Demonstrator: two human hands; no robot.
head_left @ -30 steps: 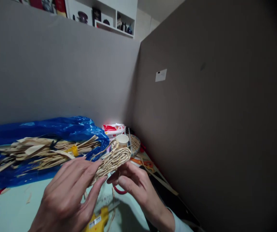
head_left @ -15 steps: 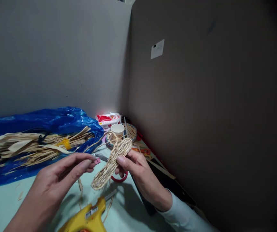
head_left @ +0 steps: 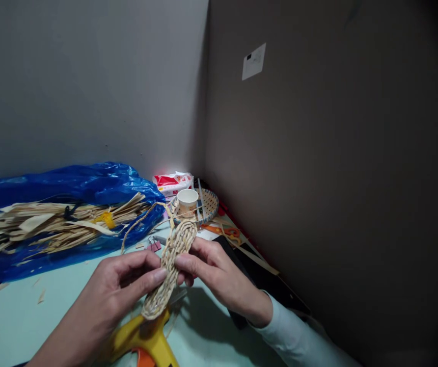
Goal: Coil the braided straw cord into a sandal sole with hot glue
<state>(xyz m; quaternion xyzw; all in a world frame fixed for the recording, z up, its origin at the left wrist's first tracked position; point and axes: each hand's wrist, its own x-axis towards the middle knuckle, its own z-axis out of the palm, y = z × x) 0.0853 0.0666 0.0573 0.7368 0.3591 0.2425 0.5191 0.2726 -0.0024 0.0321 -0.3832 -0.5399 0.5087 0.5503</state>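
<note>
A long oval piece of coiled, braided straw [head_left: 173, 265] is held up over the table, tilted with its far end to the right. My right hand [head_left: 219, 278] pinches its right edge, thumb on top and fingers beneath. On the opposite edge, my left hand [head_left: 121, 285] grips it between thumb and fingers. A loose braided strand [head_left: 138, 220] trails from its far end toward the left. Under its near end lies a yellow glue gun [head_left: 148, 341], partly hidden by the piece and my left hand. A pink binder clip [head_left: 153, 245] sits just beyond my left fingers.
Dried straw bundles [head_left: 51, 224] lie on a blue plastic bag [head_left: 100, 176] at left. Behind stand a paper cup [head_left: 187, 200], a woven basket [head_left: 213, 204] and a red-and-white packet [head_left: 173, 182]. Orange-handled scissors [head_left: 232, 233] lie at right, near the dark partition [head_left: 318, 178].
My left hand has moved right, from beside the binder clip onto the straw piece, and closed on it. The piece has shifted slightly left and stands steeper. The red ring handle is now out of sight.
</note>
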